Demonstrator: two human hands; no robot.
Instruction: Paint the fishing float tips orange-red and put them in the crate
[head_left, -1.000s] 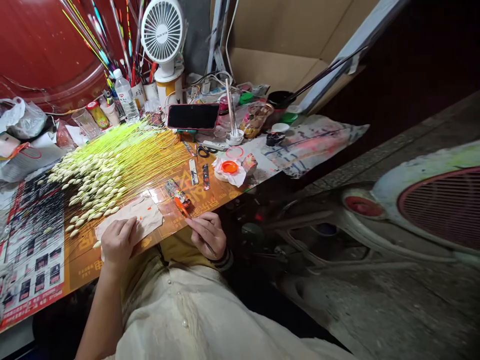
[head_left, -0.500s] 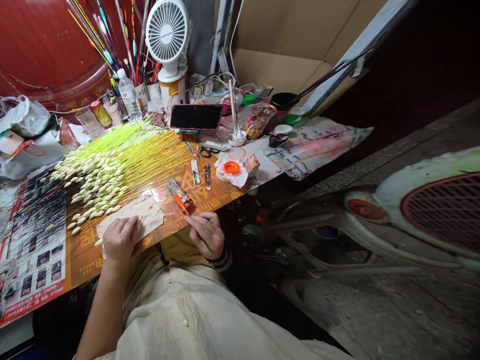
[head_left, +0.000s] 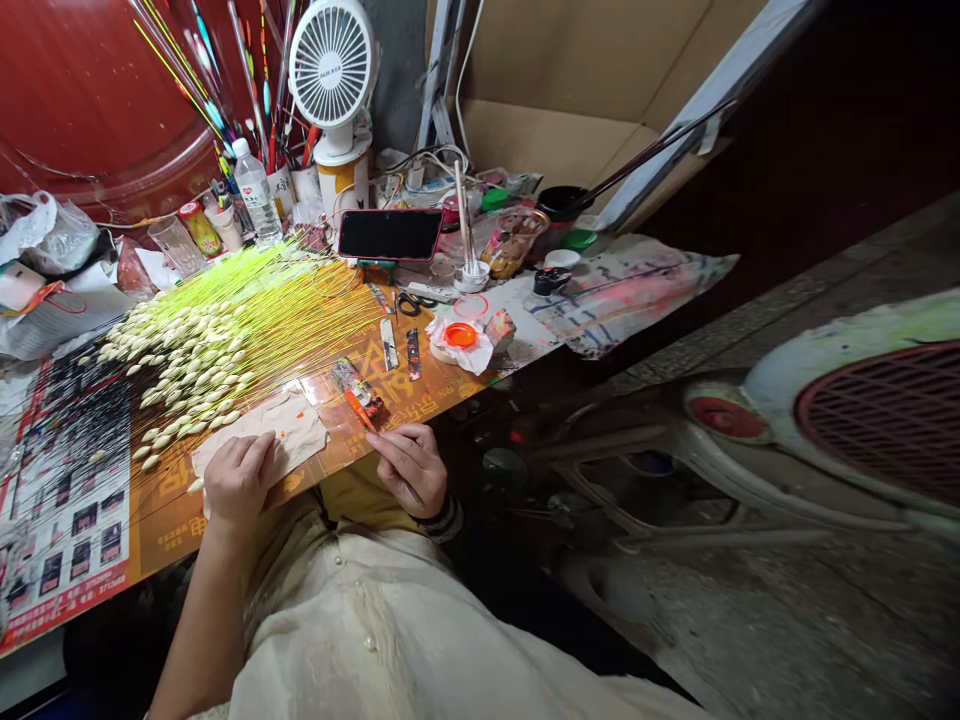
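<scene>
Beside the floats (head_left: 187,375), your left hand (head_left: 238,483) lies flat on the paper (head_left: 296,430) while your right hand (head_left: 405,468) pinches a thin orange-tipped stick (head_left: 360,410), so one slip could smear orange across them.

the right hand (head_left: 405,470) hides most of the thin stick (head_left: 412,492) it pinches, so its full length can't be told. the left hand (head_left: 238,480) covers the near part of the paper (head_left: 292,430). at the far left, the rods (head_left: 180,70) run off the top edge. the red grille (head_left: 885,420) is cut off at the right. the poster's (head_left: 67,500) print is too small to read, and the jar's (head_left: 510,240) contents can't be made out.
</scene>
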